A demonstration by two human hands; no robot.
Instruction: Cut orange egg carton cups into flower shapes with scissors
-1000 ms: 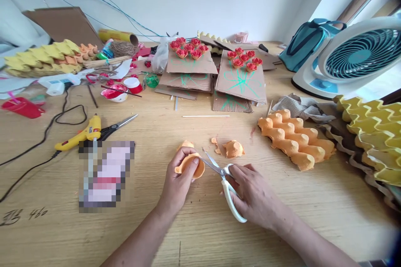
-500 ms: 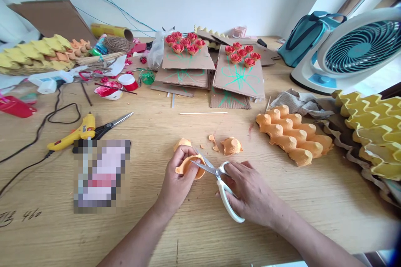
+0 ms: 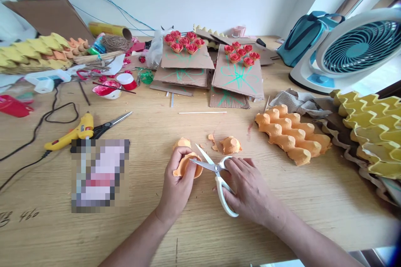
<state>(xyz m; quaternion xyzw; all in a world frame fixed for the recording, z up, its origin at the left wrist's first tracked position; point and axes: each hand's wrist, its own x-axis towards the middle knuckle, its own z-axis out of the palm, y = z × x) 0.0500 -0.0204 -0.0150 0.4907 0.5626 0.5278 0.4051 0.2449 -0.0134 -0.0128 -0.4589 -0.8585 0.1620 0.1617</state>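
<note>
My left hand (image 3: 179, 183) pinches an orange egg-carton cup (image 3: 181, 169), its hollow side facing up and its edge uneven. In my right hand (image 3: 250, 187) are white-handled scissors (image 3: 228, 200), fingers through the loops and blades spread. One blade reaches over the cup's right rim beside my left thumb; the other points up and away behind it. Just beyond lie a second orange cup (image 3: 231, 144), another cup (image 3: 181, 143) partly hidden by my left hand, and small torn orange scraps (image 3: 214, 147).
On the right are an orange egg tray (image 3: 293, 133), yellow egg trays (image 3: 369, 129) and a fan (image 3: 354, 50). A glue gun (image 3: 70, 133) and black scissors (image 3: 112, 124) lie left. Cardboard sheets (image 3: 239, 77) carrying red paper flowers stand at the back, near a thin stick (image 3: 202, 112).
The scissor blades have spread wider, and the white handles have shifted slightly. The cup in my left hand has moved a little left. The whole view has drifted slightly.
</note>
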